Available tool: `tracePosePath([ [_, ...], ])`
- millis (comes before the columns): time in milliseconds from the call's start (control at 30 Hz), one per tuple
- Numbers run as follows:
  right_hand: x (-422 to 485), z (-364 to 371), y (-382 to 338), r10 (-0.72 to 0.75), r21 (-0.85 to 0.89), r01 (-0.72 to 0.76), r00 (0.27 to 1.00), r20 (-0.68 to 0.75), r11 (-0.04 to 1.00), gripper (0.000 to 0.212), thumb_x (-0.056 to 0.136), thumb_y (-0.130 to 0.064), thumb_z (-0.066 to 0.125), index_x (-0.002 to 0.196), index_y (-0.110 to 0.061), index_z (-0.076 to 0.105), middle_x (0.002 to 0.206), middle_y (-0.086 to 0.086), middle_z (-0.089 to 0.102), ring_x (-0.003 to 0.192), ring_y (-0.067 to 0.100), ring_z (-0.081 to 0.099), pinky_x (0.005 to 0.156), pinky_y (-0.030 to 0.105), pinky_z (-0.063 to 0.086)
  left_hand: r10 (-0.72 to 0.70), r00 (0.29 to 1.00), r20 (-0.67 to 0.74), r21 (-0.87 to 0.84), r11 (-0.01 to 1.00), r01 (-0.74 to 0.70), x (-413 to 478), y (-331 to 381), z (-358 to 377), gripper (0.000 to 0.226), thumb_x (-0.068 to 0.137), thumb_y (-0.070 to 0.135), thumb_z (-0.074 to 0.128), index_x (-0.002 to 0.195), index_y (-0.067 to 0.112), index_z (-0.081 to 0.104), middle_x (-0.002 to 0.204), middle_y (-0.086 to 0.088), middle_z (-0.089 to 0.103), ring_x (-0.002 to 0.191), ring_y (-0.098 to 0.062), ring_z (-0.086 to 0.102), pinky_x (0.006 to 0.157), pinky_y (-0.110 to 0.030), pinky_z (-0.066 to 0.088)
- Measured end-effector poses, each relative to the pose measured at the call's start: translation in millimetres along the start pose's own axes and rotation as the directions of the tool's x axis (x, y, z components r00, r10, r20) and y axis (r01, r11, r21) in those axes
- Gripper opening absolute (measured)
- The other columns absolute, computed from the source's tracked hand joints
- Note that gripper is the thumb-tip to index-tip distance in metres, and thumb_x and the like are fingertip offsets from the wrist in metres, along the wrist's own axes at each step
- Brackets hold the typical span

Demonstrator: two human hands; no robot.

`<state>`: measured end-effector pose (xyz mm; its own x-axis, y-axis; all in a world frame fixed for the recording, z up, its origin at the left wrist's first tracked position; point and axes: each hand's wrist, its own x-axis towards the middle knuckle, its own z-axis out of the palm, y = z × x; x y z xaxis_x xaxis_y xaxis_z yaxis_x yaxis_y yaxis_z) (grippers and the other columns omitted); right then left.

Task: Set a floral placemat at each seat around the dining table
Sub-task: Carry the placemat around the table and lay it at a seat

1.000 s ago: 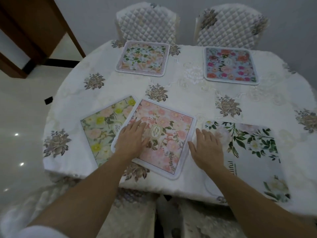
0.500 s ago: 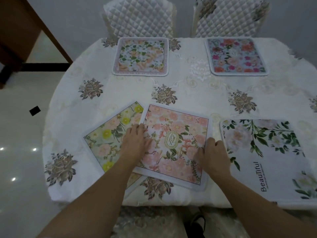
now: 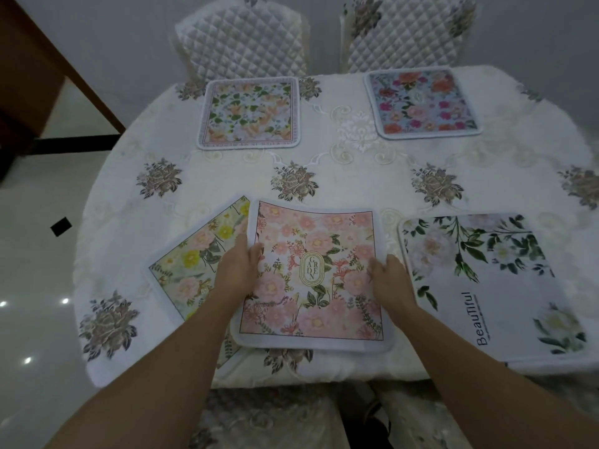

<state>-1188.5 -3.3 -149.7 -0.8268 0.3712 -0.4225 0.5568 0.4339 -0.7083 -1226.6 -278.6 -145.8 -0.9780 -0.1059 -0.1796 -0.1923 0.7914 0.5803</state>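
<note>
A pink floral placemat (image 3: 316,277) marked "GARDEN" lies near the front edge of the table (image 3: 227,179), overlapping a tilted yellow-flowered placemat (image 3: 191,270). My left hand (image 3: 238,265) grips the pink mat's left edge and my right hand (image 3: 390,280) holds its right edge. A white placemat with green leaves (image 3: 486,283), printed "Beautiful", lies to the right. At the far side lie an orange-and-green placemat (image 3: 249,113) and a blue one with red flowers (image 3: 421,103).
Two quilted chair backs (image 3: 243,40) (image 3: 402,30) stand behind the far mats. A cushioned chair seat (image 3: 275,416) shows under the near table edge. Glossy floor (image 3: 39,286) lies left, with wooden furniture (image 3: 32,59) at the back left.
The pink mat has turned from tilted to nearly square with the table edge. Both hands shifted from lying flat on it to gripping its side edges.
</note>
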Motion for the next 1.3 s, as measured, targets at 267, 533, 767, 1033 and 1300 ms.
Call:
tracePosePath([
  [267, -14.6, -64.1, -15.9, -0.131, 0.052, 0.131, 0.991, -0.015, 0.990, 0.033, 0.105, -0.030, 0.035, 0.091, -0.004, 0.051, 0.082, 0.008, 0.052, 0.078, 0.023, 0.049, 0.062, 0.033, 0.036, -0.045, 0.991, -0.125, -0.070, 0.997, 0.037, -33.0, 62.3, -35.7, 0.035, 0.105, 0.039, 0.033, 0.091, 0.009, 0.046, 0.073, -0.004, 0.053, 0.066, -0.022, 0.052, 0.051, -0.031, 0.033],
  [533, -35.9, -150.3, -10.6, -0.138, 0.079, 0.154, 0.974, -0.180, 0.985, 0.032, 0.105, -0.032, 0.036, 0.091, -0.007, 0.052, 0.073, 0.002, 0.050, 0.065, 0.018, 0.048, 0.053, 0.029, 0.034, 0.095, 0.992, -0.089, -0.113, 0.988, -0.105, -41.5, 138.6, -24.9, 0.036, 0.105, 0.035, 0.032, 0.094, 0.005, 0.047, 0.077, -0.005, 0.052, 0.069, -0.023, 0.050, 0.055, -0.034, 0.035],
  [767, -90.5, -240.8, 59.6, 0.040, 0.076, -0.007, 0.899, -0.436, 0.997, 0.031, 0.105, -0.033, 0.035, 0.091, -0.010, 0.051, 0.080, 0.000, 0.053, 0.077, 0.021, 0.051, 0.063, 0.033, 0.034, 0.325, 0.937, 0.126, -0.149, 0.940, -0.306, -54.0, 228.8, 54.6, 0.040, 0.104, 0.038, 0.032, 0.092, 0.003, 0.048, 0.076, -0.005, 0.050, 0.077, -0.028, 0.053, 0.064, -0.037, 0.038],
  [1033, -202.0, -344.1, 183.1, 0.348, 0.282, -0.207, 0.638, -0.687, 0.937, 0.037, 0.103, -0.039, 0.035, 0.094, -0.011, 0.056, 0.085, 0.007, 0.065, 0.080, 0.026, 0.065, 0.070, 0.040, 0.053, 0.660, 0.668, 0.343, -0.303, 0.751, -0.586, -152.1, 367.5, 162.7, 0.038, 0.105, 0.038, 0.032, 0.099, 0.006, 0.051, 0.086, -0.008, 0.056, 0.079, -0.027, 0.054, 0.067, -0.037, 0.040],
  [1300, -287.8, -405.4, 281.9, 0.509, 0.452, -0.236, 0.418, -0.752, 0.860, 0.034, 0.104, -0.036, 0.035, 0.100, -0.009, 0.055, 0.090, 0.008, 0.062, 0.076, 0.019, 0.062, 0.052, 0.027, 0.042, 0.773, 0.440, 0.456, -0.363, 0.613, -0.702, -263.5, 467.0, 233.2, 0.039, 0.104, 0.040, 0.031, 0.093, 0.006, 0.048, 0.080, -0.005, 0.054, 0.078, -0.027, 0.055, 0.062, -0.036, 0.037],
])
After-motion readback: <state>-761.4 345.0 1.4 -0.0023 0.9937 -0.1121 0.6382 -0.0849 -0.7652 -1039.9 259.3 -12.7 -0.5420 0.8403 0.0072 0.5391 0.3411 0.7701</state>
